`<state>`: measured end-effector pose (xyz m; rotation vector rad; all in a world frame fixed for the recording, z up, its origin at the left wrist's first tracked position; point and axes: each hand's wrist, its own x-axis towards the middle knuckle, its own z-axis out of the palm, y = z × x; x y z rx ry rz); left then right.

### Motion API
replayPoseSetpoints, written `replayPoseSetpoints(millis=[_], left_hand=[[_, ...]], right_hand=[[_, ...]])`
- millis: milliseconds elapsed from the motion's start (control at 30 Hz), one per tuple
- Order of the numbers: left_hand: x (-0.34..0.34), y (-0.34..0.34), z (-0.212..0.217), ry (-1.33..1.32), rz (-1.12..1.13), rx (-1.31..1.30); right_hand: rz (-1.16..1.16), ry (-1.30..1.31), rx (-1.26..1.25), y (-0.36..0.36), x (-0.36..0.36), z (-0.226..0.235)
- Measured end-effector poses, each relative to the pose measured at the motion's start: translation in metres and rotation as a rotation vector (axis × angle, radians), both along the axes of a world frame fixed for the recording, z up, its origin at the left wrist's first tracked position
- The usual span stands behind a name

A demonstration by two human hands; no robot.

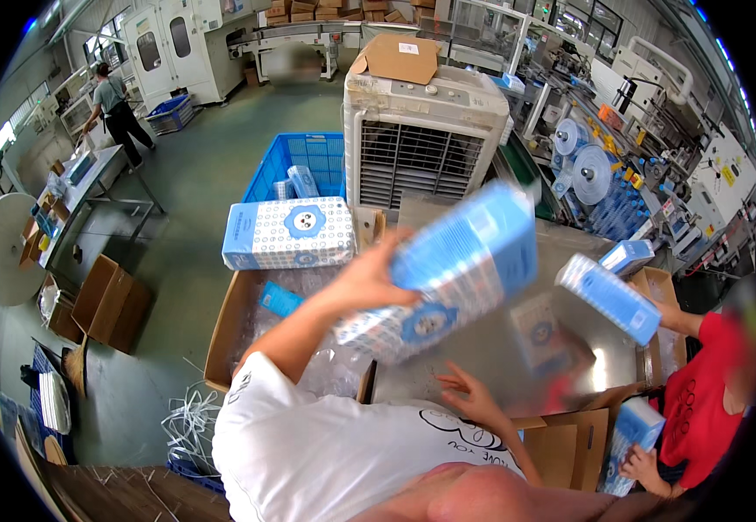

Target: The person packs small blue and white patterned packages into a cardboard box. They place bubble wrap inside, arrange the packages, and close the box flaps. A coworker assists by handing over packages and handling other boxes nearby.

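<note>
My left hand [367, 280] is raised over the work area and grips a large blue and white soft pack [461, 261] by its left end; the pack is tilted and blurred. My right hand [474, 398] hovers low over the shiny metal table [491, 348] with fingers spread, holding nothing. A second pack of the same kind [289, 232] lies on the far rim of an open carton [221, 335] lined with clear plastic, left of my left arm.
At the right, a co-worker in red [709, 409] holds one blue pack up [611, 297] and another low [632, 435]. A white air cooler [421, 130] and blue crate [301, 161] stand behind. Cardboard boxes [110, 303] sit on the floor at left. Another person [115, 106] works far off.
</note>
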<state>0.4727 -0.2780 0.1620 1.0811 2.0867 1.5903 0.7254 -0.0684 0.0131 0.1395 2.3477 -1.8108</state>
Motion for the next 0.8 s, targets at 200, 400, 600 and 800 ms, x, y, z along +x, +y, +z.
replayPoseSetpoints(millis=[200, 400, 600, 800], left_hand=[[-0.104, -0.057, 0.101, 0.494, 0.684, 0.755], [-0.361, -0.117, 0.002, 0.259, 1.285, -0.549], [-0.261, 0.085, -0.086, 0.36, 0.516, -0.188], [-0.081, 0.168, -0.105, 0.311, -0.269, -0.303]], right_hand=[[-0.368, 0.006, -0.083, 0.034, 0.0, -0.045], [-0.176, -0.088, 0.088, 0.014, -0.006, -0.037], [-0.334, -0.23, 0.059, 0.031, 0.073, -0.055], [-0.539, -0.143, 0.036, 0.066, 0.096, -0.059]])
